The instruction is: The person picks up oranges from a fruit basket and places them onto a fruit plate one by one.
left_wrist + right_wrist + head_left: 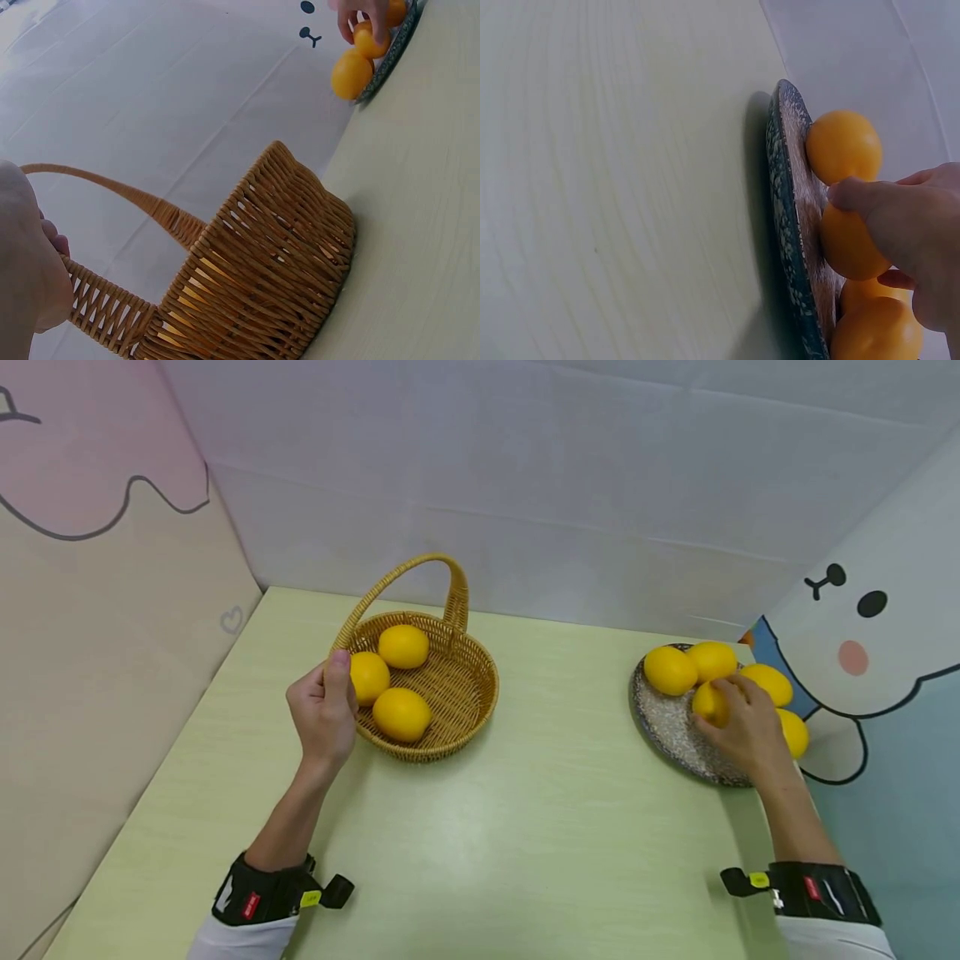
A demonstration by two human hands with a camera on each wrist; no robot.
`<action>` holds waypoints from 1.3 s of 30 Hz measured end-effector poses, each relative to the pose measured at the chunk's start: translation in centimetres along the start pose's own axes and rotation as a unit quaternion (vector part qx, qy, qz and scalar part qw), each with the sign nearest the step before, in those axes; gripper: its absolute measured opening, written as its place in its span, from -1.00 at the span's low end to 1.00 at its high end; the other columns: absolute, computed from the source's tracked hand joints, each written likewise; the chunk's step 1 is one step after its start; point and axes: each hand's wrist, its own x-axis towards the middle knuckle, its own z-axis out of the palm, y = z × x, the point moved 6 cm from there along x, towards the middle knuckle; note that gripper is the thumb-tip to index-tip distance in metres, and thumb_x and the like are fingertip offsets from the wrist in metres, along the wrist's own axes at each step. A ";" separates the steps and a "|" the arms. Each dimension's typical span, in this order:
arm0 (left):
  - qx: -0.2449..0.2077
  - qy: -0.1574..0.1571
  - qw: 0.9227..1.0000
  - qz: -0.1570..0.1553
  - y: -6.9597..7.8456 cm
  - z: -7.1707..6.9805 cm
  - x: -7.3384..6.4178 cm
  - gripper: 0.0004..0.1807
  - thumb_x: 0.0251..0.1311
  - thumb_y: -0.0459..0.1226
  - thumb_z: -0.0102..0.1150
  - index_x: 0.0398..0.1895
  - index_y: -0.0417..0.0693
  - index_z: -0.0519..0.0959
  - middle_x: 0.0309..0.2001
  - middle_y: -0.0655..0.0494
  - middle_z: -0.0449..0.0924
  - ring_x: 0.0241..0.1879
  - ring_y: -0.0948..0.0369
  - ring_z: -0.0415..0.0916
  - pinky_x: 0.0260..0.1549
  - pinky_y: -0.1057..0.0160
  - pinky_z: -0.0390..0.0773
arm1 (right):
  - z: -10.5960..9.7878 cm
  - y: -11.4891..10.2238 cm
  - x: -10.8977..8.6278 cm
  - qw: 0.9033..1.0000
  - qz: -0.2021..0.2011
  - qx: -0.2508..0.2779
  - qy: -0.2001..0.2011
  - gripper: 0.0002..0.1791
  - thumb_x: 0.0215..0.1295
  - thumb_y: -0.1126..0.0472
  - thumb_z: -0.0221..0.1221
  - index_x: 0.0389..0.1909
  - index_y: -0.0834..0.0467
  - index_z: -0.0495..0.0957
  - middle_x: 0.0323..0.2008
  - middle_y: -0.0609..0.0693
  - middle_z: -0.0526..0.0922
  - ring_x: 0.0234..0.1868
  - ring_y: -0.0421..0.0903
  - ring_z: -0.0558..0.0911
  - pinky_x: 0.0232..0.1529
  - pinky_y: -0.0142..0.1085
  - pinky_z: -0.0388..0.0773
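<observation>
My left hand [322,706] grips the handle of a round wicker basket [468,693], low on its near left side. Three yellow lemons [402,715] lie in the left part of the basket. At the right, my right hand [746,727] holds a lemon [708,704] over a speckled grey plate [663,727], thumb on one side and fingers on the other. The right wrist view shows the thumb pressed on that lemon [851,244], between other lemons [845,146] on the plate. Several more lemons [670,670] sit around the plate's back and right side.
Basket and plate stand on a pale green table [555,827], the plate near its right edge. A pale wall covering [525,510] rises behind, and printed panels [900,710] flank both sides. Each wrist wears a black strap [262,889] with a small camera.
</observation>
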 end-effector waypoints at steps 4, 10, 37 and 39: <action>-0.002 -0.002 1.000 0.000 0.0 0.0 0.0 -0.35 0.53 -0.26 0.00 -0.83 -0.28 0.19 -0.85 0.30 0.13 -0.88 0.35 0.07 -0.93 0.43 -0.01 | 0.1 0.0 -0.2 1.000 0.005 0.001 0.001 -0.31 0.00 0.27 0.51 0.14 0.45 0.47 0.25 0.49 0.36 0.21 0.47 0.30 0.14 0.38 0.27; -0.004 -0.001 1.000 0.003 0.0 0.0 0.0 -0.35 0.53 -0.26 0.01 -0.83 -0.28 0.18 -0.84 0.30 0.13 -0.88 0.35 0.07 -0.93 0.43 0.00 | 0.2 0.1 -0.3 1.000 0.009 -0.003 0.006 -0.30 0.00 0.25 0.51 0.15 0.43 0.47 0.26 0.47 0.35 0.21 0.47 0.30 0.14 0.38 0.26; -0.003 0.000 1.000 -0.008 0.1 -0.1 -0.1 -0.35 0.53 -0.26 0.01 -0.82 -0.29 0.18 -0.84 0.30 0.13 -0.88 0.35 0.06 -0.93 0.43 0.01 | -2.4 -1.4 0.1 1.000 -0.004 -0.002 0.006 -0.13 0.24 -0.12 0.32 0.44 0.30 0.34 0.42 0.41 0.23 0.38 0.43 0.17 0.23 0.45 0.13; -0.002 -0.001 1.000 -0.006 0.1 -0.1 -0.1 -0.35 0.53 -0.26 0.01 -0.82 -0.29 0.18 -0.84 0.31 0.13 -0.88 0.35 0.06 -0.94 0.43 0.01 | -2.5 -1.5 0.1 1.000 -0.008 -0.001 0.008 -0.13 0.24 -0.12 0.32 0.45 0.29 0.33 0.42 0.42 0.23 0.38 0.43 0.17 0.23 0.45 0.13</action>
